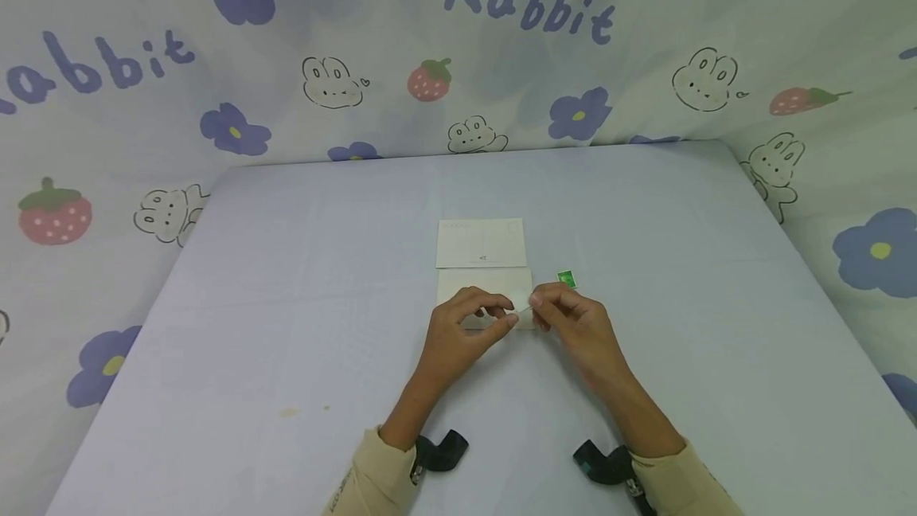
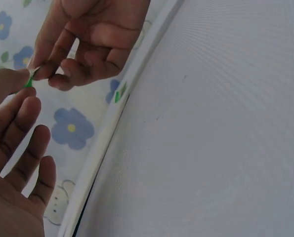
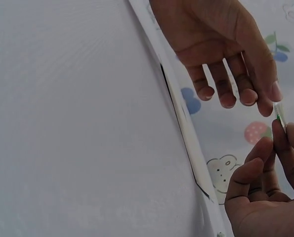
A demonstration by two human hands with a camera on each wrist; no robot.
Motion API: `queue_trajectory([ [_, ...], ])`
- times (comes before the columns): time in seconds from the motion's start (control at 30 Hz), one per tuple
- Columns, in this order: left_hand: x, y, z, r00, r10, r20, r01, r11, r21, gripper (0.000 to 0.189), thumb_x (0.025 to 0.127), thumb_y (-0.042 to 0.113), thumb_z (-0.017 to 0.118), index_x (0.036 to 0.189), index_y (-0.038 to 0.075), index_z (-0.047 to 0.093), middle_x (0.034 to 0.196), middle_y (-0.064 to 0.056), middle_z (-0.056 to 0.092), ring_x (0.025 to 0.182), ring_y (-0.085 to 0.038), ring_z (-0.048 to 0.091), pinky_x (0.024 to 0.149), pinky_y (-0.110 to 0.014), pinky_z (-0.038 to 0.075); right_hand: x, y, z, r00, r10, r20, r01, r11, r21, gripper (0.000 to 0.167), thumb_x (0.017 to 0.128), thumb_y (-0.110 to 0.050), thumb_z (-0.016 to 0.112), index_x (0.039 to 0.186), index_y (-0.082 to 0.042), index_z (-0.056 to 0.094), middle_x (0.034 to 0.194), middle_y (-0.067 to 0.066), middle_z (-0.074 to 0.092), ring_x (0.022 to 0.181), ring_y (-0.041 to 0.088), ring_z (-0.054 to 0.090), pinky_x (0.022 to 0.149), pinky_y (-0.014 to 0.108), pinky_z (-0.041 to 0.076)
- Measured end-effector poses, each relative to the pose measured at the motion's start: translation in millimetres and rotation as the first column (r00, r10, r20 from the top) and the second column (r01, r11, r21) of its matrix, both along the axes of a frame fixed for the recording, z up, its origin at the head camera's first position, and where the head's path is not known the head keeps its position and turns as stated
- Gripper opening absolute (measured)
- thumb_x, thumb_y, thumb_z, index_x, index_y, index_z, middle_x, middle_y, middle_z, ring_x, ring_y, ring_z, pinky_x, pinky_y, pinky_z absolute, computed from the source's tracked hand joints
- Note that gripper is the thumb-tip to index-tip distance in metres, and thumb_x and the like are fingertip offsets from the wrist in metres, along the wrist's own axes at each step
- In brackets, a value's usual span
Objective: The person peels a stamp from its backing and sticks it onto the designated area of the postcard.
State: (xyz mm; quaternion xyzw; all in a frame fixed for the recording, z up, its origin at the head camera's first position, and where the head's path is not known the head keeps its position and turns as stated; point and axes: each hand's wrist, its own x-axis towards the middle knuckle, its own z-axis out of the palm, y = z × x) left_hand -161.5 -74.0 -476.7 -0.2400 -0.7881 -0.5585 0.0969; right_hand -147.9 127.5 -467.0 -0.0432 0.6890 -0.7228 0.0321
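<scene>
Nearest are my beige sleeves [image 1: 375, 470]. Farther, my left hand [image 1: 462, 331] and right hand [image 1: 577, 326] pinch one green stamp [image 2: 29, 83], probably to steady it.

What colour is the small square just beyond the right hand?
Green square with whitish edges; best in head view.

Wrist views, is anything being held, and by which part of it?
A small green-and-white piece, pinched at opposite ends by the left hand and right hand.

Small green-white slip [image 3: 280, 116], probably paper, pinched edgewise
</scene>
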Motion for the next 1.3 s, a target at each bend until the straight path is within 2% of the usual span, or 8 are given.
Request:
queue_trajectory([
  [0.17,0.5,-0.3,0.7,1.000,0.006,0.022,-0.006,1.000,-0.006,0.008,0.091,0.024,0.076,0.098,0.019,0.076,0.090,0.012,0.068,0.090,-0.010,0.060,0.077,-0.038,0.053,0.8,-1.7,0.6,1.000,0.001,-0.001,-0.001,1.000,0.025,0.031,0.097,-0.018,0.068,0.099,0.012,0.066,0.106,0.010,0.059,0.086,0.021,0.057,0.074,0.026,0.049],
  [0.37,-0.6,0.5,-0.2,1.000,0.015,-0.015,-0.015,1.000,0.001,0.007,0.091,0.018,0.076,0.097,0.014,0.077,0.090,0.009,0.069,0.087,-0.011,0.061,0.075,-0.038,0.053,1.0,-1.4,-0.7,1.000,-0.007,-0.025,0.008,0.999,0.050,0.030,0.098,-0.018,0.068,0.099,0.012,0.066,0.111,0.011,0.058,0.086,0.023,0.058,0.074,0.029,0.051],
  [0.53,-1.9,1.7,-1.2,0.999,0.022,-0.049,-0.022,1.000,0.010,0.006,0.091,0.015,0.075,0.096,0.012,0.077,0.088,0.007,0.069,0.085,-0.011,0.061,0.074,-0.036,0.053,0.4,-0.2,-2.8,0.981,-0.046,-0.190,0.074,0.987,0.144,0.019,0.096,-0.010,0.068,0.109,0.005,0.066,0.119,0.008,0.054,0.092,0.020,0.059,0.078,0.024,0.050],
  [0.63,-2.4,2.1,-1.3,0.998,0.025,-0.053,-0.025,1.000,0.006,0.005,0.092,0.015,0.075,0.096,0.013,0.076,0.088,0.007,0.069,0.085,-0.012,0.061,0.074,-0.034,0.052,-0.6,0.5,-5.4,0.915,-0.057,-0.399,0.152,0.965,0.212,0.025,0.089,0.006,0.072,0.113,0.003,0.066,0.118,0.012,0.053,0.087,0.021,0.057,0.074,0.022,0.048],
  [0.73,-2.4,1.0,-1.6,0.998,0.030,-0.059,-0.030,1.000,0.000,0.005,0.092,0.015,0.075,0.096,0.013,0.076,0.087,0.007,0.068,0.084,-0.012,0.061,0.074,-0.033,0.052,-2.6,0.0,-8.3,0.807,-0.023,-0.590,0.216,0.942,0.258,0.037,0.077,0.015,0.077,0.111,0.003,0.068,0.113,0.017,0.053,0.080,0.024,0.054,0.068,0.025,0.045],
  [0.87,-1.3,-1.9,-1.7,0.996,0.039,-0.074,-0.040,0.999,-0.009,0.005,0.092,0.014,0.075,0.096,0.012,0.076,0.086,0.006,0.068,0.083,-0.013,0.061,0.073,-0.034,0.052,-5.3,-2.7,-9.6,0.700,0.052,-0.712,0.239,0.923,0.302,0.040,0.070,0.013,0.083,0.107,0.001,0.072,0.111,0.017,0.054,0.083,0.024,0.054,0.072,0.026,0.044],
  [1.07,-1.2,-2.0,-2.8,0.997,0.028,-0.079,-0.029,0.999,-0.013,0.007,0.090,0.010,0.076,0.096,0.013,0.076,0.088,0.005,0.069,0.084,-0.013,0.062,0.072,-0.036,0.052,-7.3,-3.6,-9.7,0.652,0.110,-0.750,0.232,0.913,0.335,0.040,0.070,0.008,0.084,0.107,-0.005,0.075,0.113,0.014,0.056,0.098,0.025,0.054,0.083,0.024,0.043],
  [1.3,-0.8,2.3,-3.5,0.996,0.025,-0.084,-0.027,0.999,-0.024,0.008,0.089,0.012,0.077,0.098,0.013,0.076,0.088,0.002,0.070,0.084,-0.017,0.063,0.072,-0.037,0.053,-8.6,-0.2,-12.6,0.620,0.129,-0.774,0.273,0.889,0.367,0.033,0.073,0.007,0.084,0.103,-0.005,0.076,0.110,0.012,0.057,0.094,0.022,0.054,0.080,0.024,0.043],
])
